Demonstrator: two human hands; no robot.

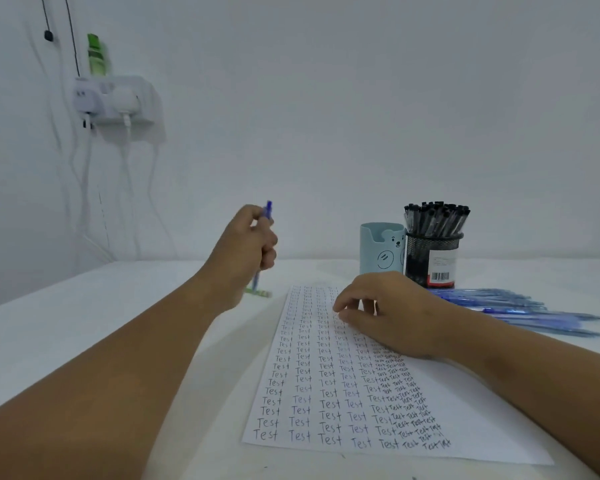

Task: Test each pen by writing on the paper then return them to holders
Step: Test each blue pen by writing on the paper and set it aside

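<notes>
**Left hand raised with blue pen; right hand resting on filled test sheet**

White tabletop [84,341] carries all items. Paper [326,393] lies at centre, covered in columns of the handwritten word "Test". Right hand [392,313] rests on the paper's upper right part, fingers loosely bent, grasping nothing. Left hand [246,244] is held above the tabletop, left of the paper, fingers curled around a blue pen [267,211] held roughly upright. Black mesh holder [432,258], packed with dark-capped pens [437,220], stands behind the paper, touching a pale blue bear-face holder [381,249]. Loose blue pens [520,311] lie on the tabletop right of the paper
</notes>
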